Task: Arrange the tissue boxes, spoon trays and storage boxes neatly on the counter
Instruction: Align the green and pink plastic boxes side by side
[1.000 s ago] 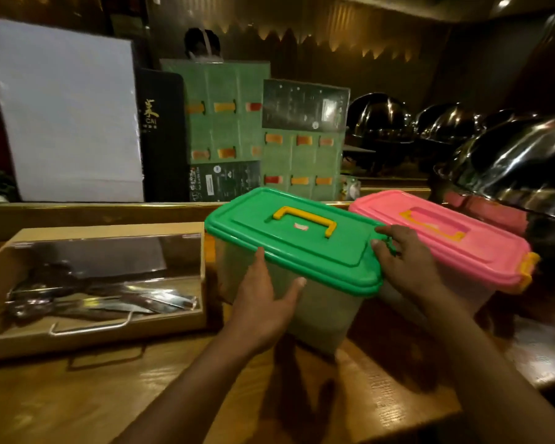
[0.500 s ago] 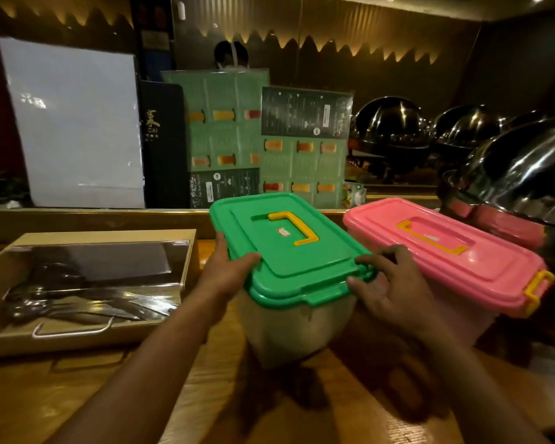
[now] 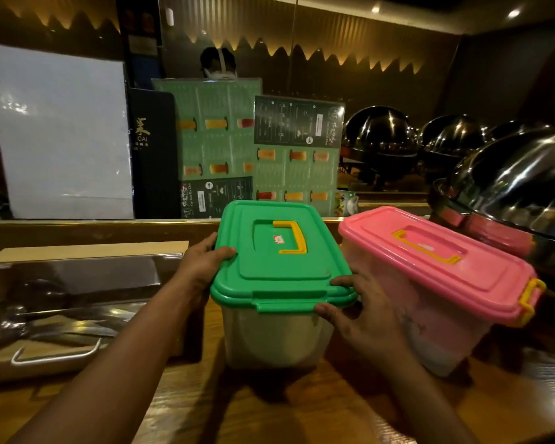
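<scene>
A clear storage box with a green lid (image 3: 279, 261) and yellow handle stands on the wooden counter (image 3: 205, 408), its short end facing me. My left hand (image 3: 202, 264) grips its left lid edge, and my right hand (image 3: 356, 312) holds the near right corner. Just to the right stands a tilted-looking pink-lidded storage box (image 3: 436, 267) with yellow clips. On the left lies a wooden spoon tray (image 3: 87, 251) with a clear cover and metal spoons inside.
Green menu boards (image 3: 237, 145) and a white board (image 3: 58, 133) lean behind a raised wooden ledge. Shiny steel chafing-dish domes (image 3: 519, 181) crowd the right side, close behind the pink box. A person's head shows behind the menus.
The green-lidded box has been turned clockwise from a diagonal pose until its long side points away from me, nearly parallel with the pink box. Both hands shifted along its lid.
</scene>
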`<state>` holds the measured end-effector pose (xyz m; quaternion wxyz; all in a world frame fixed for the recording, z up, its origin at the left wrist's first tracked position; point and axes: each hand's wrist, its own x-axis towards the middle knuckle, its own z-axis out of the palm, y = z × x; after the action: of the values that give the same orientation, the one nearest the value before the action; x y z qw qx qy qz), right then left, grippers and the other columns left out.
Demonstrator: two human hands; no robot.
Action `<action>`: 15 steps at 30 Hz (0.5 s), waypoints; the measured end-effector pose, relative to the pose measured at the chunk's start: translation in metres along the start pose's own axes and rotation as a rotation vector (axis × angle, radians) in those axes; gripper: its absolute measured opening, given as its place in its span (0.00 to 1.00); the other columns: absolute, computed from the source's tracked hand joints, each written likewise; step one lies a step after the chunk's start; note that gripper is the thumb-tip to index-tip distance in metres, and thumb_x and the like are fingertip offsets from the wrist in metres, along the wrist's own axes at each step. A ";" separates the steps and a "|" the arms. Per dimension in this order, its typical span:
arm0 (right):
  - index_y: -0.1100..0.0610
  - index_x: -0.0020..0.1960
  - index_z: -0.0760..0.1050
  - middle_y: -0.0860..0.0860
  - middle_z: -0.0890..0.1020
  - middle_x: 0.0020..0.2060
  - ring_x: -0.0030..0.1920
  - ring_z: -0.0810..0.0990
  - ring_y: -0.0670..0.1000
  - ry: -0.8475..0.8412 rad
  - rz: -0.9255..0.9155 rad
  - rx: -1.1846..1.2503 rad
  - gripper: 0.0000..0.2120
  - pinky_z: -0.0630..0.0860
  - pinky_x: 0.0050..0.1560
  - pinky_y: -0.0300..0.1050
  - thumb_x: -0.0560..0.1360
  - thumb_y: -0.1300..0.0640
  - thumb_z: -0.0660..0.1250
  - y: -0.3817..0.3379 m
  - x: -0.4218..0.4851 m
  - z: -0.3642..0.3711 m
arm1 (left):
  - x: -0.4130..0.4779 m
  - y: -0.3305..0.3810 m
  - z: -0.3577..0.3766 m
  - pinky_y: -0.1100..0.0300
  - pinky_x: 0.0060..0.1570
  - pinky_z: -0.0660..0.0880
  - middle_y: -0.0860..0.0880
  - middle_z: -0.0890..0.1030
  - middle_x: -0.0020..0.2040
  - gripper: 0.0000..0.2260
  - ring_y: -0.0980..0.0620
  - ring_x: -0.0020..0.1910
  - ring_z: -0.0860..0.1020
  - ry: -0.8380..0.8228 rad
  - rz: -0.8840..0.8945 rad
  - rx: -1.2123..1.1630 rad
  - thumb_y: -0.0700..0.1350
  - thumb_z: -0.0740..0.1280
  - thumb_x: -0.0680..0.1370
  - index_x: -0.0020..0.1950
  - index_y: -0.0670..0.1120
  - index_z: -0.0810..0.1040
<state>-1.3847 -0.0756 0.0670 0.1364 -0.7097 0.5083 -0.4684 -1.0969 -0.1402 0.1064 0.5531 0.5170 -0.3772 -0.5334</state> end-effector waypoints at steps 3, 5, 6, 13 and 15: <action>0.43 0.56 0.75 0.47 0.73 0.66 0.64 0.74 0.48 0.003 0.000 0.010 0.27 0.79 0.57 0.50 0.64 0.28 0.69 0.001 0.000 0.000 | 0.002 -0.001 -0.001 0.52 0.39 0.82 0.42 0.84 0.56 0.22 0.44 0.46 0.86 -0.008 -0.012 -0.004 0.38 0.68 0.78 0.72 0.49 0.73; 0.42 0.56 0.75 0.44 0.72 0.65 0.64 0.73 0.46 -0.001 -0.001 0.029 0.30 0.79 0.57 0.50 0.63 0.25 0.68 0.002 0.000 0.000 | 0.001 -0.003 0.001 0.49 0.43 0.82 0.42 0.84 0.55 0.22 0.43 0.47 0.86 0.005 -0.001 -0.015 0.37 0.67 0.78 0.72 0.49 0.73; 0.42 0.56 0.75 0.43 0.72 0.65 0.64 0.73 0.45 0.001 -0.002 0.035 0.30 0.79 0.58 0.49 0.63 0.24 0.68 0.002 0.001 -0.001 | 0.001 -0.003 0.002 0.48 0.45 0.82 0.42 0.84 0.55 0.22 0.42 0.48 0.85 0.012 0.004 -0.019 0.36 0.67 0.78 0.71 0.48 0.74; 0.43 0.57 0.75 0.39 0.71 0.64 0.64 0.74 0.46 -0.064 0.012 0.070 0.28 0.80 0.56 0.44 0.64 0.29 0.71 0.008 0.003 -0.005 | -0.004 -0.002 0.003 0.48 0.44 0.81 0.43 0.84 0.53 0.20 0.43 0.48 0.85 0.017 -0.006 -0.010 0.37 0.68 0.78 0.70 0.49 0.74; 0.43 0.61 0.73 0.41 0.72 0.63 0.63 0.74 0.45 -0.100 0.000 0.012 0.30 0.79 0.58 0.45 0.65 0.29 0.70 0.010 0.005 -0.014 | -0.008 0.001 0.004 0.50 0.44 0.80 0.43 0.83 0.56 0.21 0.45 0.46 0.84 0.044 0.007 0.070 0.38 0.69 0.78 0.71 0.49 0.73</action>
<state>-1.4012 -0.0800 0.0702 0.1658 -0.7313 0.4980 -0.4355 -1.1014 -0.1327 0.1092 0.5447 0.5463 -0.3851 -0.5066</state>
